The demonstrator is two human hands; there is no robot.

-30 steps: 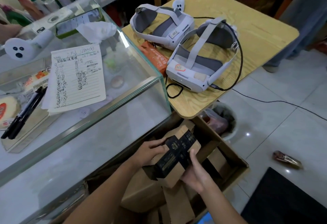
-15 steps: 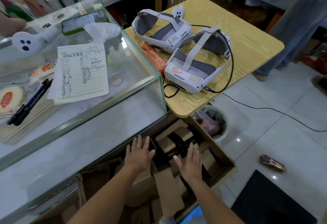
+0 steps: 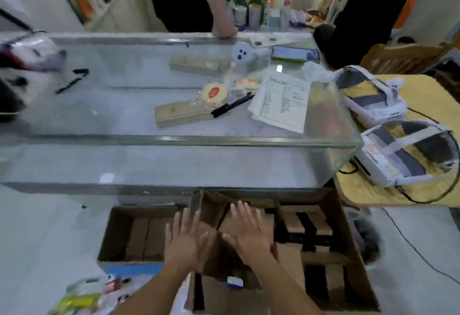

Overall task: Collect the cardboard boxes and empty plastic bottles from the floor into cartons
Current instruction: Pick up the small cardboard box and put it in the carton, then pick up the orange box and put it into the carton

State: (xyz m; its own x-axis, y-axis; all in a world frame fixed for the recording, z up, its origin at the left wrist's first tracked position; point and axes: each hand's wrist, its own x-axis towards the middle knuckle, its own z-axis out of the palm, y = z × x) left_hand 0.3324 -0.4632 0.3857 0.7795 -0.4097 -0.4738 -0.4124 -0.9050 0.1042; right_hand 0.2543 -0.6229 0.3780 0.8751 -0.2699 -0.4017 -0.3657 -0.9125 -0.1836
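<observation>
Inside the right carton (image 3: 348, 230), the dark-printed cardboard box (image 3: 308, 230) held a second ago now lies among other boxes. The left hand (image 3: 184, 242) and right hand (image 3: 249, 232) hover flat and released, grasping nothing, so this box looks stowed.

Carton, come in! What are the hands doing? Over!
Both hands open, left hand and right hand flat over the carton. Boxes inside. Nothing blocking.

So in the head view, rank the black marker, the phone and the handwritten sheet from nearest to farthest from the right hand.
From the right hand:
1. Black marker, on the glass counter, ahead and a little left.
2. Handwritten sheet, on the counter, ahead-right; nearly level with the marker, so 1 and 2 are too close to call.
3. Phone, at the counter's far edge.
</observation>
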